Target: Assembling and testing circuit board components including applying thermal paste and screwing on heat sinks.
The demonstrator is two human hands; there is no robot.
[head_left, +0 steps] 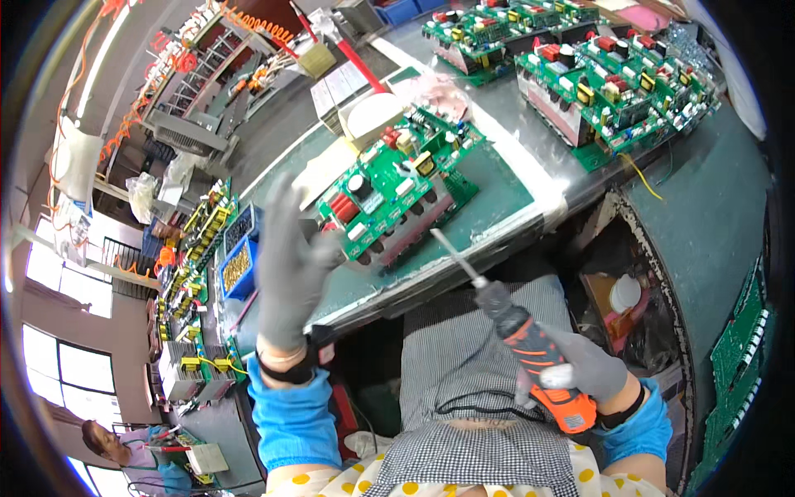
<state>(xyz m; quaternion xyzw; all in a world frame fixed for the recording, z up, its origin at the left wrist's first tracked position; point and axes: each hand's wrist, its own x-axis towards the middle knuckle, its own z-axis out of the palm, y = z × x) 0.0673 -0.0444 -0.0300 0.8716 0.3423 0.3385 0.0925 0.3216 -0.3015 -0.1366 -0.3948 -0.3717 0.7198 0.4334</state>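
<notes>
My right hand (590, 364), in a grey glove, is wrapped round a black and orange electric screwdriver (530, 344). Its long bit points up and left toward the bench edge, apart from any board. My left hand (290, 269), gloved too and blurred by motion, is raised with fingers stretched out at the left end of a green circuit board assembly (389, 195); whether the thumb touches it I cannot tell. Red, black and yellow components cover that assembly, which sits on the green bench mat (501, 186).
Stacked circuit boards (617, 87) stand at the far right. A blue bin (238, 267) of brass-coloured small parts is left of my left hand, near a row of boards (189, 273). More green boards (737, 373) lie at the right edge. Another person (124, 451) sits at lower left.
</notes>
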